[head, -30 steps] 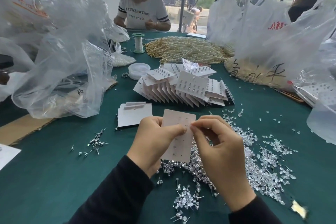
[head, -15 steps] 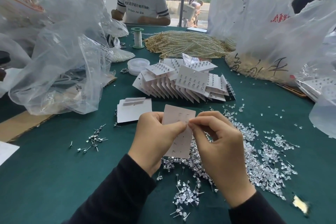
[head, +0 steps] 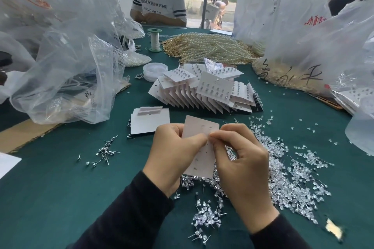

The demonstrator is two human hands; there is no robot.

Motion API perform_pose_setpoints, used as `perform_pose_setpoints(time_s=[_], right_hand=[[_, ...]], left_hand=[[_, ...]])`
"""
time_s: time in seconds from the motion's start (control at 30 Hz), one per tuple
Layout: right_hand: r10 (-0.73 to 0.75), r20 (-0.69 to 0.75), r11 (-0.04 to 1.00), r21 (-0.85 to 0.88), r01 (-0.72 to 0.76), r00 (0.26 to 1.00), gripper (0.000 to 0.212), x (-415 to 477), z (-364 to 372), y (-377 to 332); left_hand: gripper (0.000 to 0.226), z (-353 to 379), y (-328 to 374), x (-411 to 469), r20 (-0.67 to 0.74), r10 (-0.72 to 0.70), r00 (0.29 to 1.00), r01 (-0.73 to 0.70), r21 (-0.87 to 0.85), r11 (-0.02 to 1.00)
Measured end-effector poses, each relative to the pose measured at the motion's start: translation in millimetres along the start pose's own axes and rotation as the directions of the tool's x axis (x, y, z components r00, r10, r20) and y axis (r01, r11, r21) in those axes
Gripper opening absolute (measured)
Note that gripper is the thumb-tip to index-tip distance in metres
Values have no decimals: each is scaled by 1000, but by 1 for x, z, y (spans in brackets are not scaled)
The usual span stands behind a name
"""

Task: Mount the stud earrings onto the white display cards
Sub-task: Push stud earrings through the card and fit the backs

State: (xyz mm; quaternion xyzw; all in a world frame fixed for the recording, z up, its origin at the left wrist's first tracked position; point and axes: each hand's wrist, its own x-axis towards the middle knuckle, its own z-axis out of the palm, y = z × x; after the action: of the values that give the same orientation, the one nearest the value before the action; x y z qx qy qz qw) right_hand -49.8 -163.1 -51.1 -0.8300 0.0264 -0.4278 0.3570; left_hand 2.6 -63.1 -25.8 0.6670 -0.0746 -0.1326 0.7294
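Off to my left on the green cloth (head: 50, 198) lies a small scatter of loose studs (head: 105, 150); just right of it sits a stack of blank cards (head: 149, 122), near my hands but apart from them. My left hand (head: 172, 153) grips the display card (head: 199, 148) by its left edge, fingers curled behind and thumb pressed across the front, holding it upright above the table. My right hand (head: 240, 163) has thumb and forefinger pinched tight at the card's right side, near the upper row of holes, the other fingers curled. Beyond it, to the right, spreads the big heap of stud earrings (head: 287, 170).

A post could miss its hole and bend, or crease the card if I squeeze too hard; a dropped stud would vanish into the heap below, and a sleeve could sweep studs away.

Whether a stud sits between my right fingertips I cannot tell; they cover that spot. The card's lower left corner hides behind my left hand; the marks low on it are too faint to read.
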Motion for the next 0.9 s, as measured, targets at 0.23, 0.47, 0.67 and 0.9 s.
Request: perform_pose_setpoints(time_s=[0.23,0.47,0.67,0.9], right_hand=[[-37,30,997,-62,39,999,9,3,0,-3],[-36,9,997,-70,37,999,12,3,-2,-4],[-19,38,997,-74,22,999,10,2,1,-3],[-53,58,997,-58,56,997,8,1,4,-4]], left_hand=[[9,1,-3,1,-40,-16,999,16,13,1000],[20,1,-5,3,-34,-42,999,42,0,999],[11,2,-5,2,-54,2,999,1,45,999],[5,1,-3,0,-58,22,998,-18,72,997]])
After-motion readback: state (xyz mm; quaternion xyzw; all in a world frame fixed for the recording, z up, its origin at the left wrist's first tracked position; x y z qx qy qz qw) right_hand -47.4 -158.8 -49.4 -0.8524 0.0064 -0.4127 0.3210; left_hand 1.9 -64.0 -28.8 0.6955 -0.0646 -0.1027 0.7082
